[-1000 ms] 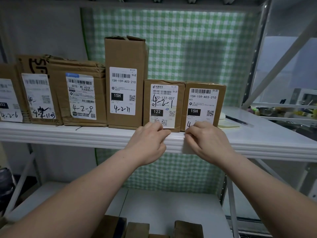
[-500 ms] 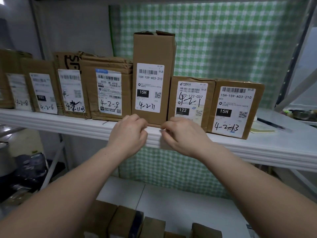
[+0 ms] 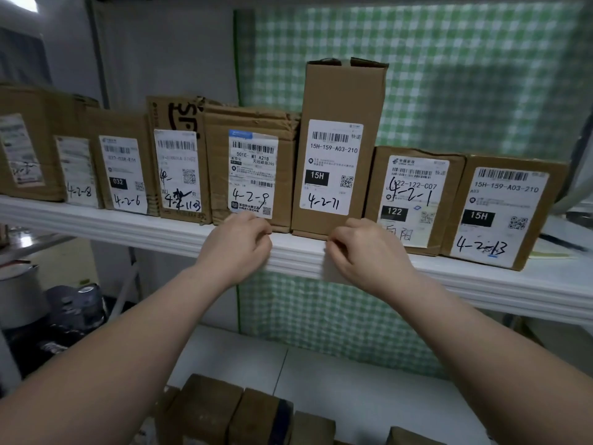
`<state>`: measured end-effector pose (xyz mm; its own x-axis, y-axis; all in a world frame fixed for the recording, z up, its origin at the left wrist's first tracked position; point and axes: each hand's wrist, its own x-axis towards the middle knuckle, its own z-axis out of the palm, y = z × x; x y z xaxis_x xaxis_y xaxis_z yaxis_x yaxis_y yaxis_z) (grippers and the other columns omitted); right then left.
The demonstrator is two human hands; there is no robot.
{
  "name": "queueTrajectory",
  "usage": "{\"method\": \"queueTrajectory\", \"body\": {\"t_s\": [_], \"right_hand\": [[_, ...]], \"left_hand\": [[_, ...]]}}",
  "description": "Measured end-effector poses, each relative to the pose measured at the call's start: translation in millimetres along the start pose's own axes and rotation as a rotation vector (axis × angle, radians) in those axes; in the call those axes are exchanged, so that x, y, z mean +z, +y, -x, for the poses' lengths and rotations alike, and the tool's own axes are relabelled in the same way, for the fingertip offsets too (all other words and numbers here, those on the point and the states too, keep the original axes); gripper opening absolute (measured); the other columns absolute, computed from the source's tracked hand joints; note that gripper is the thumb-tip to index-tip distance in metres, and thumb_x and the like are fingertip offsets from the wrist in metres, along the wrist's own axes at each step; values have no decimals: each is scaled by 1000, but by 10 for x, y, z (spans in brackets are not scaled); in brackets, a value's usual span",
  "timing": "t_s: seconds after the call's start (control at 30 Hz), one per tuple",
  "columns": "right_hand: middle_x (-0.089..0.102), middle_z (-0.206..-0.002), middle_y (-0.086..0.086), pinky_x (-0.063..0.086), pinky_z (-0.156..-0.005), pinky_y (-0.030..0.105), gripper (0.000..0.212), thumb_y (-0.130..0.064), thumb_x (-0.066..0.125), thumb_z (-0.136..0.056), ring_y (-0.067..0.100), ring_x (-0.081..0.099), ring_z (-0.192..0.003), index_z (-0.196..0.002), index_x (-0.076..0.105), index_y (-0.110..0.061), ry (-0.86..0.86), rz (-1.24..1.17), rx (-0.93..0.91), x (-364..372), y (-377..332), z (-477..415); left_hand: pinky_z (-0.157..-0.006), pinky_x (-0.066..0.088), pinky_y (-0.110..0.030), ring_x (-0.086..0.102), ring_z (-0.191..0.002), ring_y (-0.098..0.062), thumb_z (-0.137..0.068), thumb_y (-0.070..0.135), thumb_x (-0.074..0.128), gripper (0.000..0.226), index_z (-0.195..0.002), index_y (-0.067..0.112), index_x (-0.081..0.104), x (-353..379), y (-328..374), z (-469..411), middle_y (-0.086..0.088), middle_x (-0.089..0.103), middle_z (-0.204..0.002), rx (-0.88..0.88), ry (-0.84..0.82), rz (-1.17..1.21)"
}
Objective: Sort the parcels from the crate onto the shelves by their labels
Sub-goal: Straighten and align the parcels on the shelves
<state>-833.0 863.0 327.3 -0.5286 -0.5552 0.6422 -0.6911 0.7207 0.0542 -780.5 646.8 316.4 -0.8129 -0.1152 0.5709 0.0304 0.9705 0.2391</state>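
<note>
I see the parcels (image 3: 253,123) lined along the upper shelf (image 3: 112,221) from 9 to 3 o'clock, with their labels facing out, I judge so the handwritten codes can be read. More brown boxes (image 3: 205,409) sit low at 6. At the shelf's front lip, the right hand (image 3: 369,255) pinches what looks like a pale slip (image 3: 335,273), perhaps a bay tag, while the left hand (image 3: 237,248) is curled thumb-to-finger and I cannot tell whether it grips anything.
</note>
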Motion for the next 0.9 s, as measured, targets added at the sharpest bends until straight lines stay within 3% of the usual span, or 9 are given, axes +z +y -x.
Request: {"method": "queueTrajectory", "body": {"t_s": [0.17,0.3,0.47,0.7,0.77,0.9], "right_hand": [[61,-91,1,46,-64,33,28,-31,45,-96,23,58,-89,-93,67,-14,14,-29,17,40,-315,-180],[59,-96,2,47,-70,35,23,-28,47,-95,25,56,-95,-100,65,-15,-73,-113,-50,144,-699,-437],[62,-103,3,51,-77,37,27,-29,45,-95,25,56,-103,-106,66,-16,-115,-123,-58,389,-1060,-739],[61,-99,1,38,-64,29,28,-29,44,-96,24,56,-99,-101,69,-17,-76,-25,-44,576,-1306,-873],[59,-91,2,40,-61,31,28,-28,44,-94,26,57,-93,-94,68,-13,7,-19,-108,598,-1374,-919],[65,-89,6,46,-63,36,25,-19,51,-82,31,60,-83,-95,71,-12,80,168,-425,687,-1551,-1231]], "left_hand": [[-89,44,-36,52,-107,-22,-92,21,46,27,-107,14,67,-115,-234,2,-2,61,-110,37,26,0],[-80,45,-36,52,-96,-24,-92,21,44,26,-100,13,67,-289,-612,23,-5,59,-100,-66,111,-74],[-84,45,-40,51,-100,-28,-93,24,39,26,-101,15,62,-409,-1119,2,-8,56,-101,-146,11,-69],[-89,43,-41,49,-105,-28,-94,23,43,25,-109,15,60,-389,-1327,-2,-8,53,-106,-52,-30,-21],[-87,44,-41,50,-104,-27,-93,22,45,24,-107,14,62,-398,-1383,33,-6,54,-105,-33,9,-3],[-83,44,-38,52,-103,-27,-89,17,50,23,-104,11,66,-475,-1591,157,-8,59,-105,-118,149,-48]]}}
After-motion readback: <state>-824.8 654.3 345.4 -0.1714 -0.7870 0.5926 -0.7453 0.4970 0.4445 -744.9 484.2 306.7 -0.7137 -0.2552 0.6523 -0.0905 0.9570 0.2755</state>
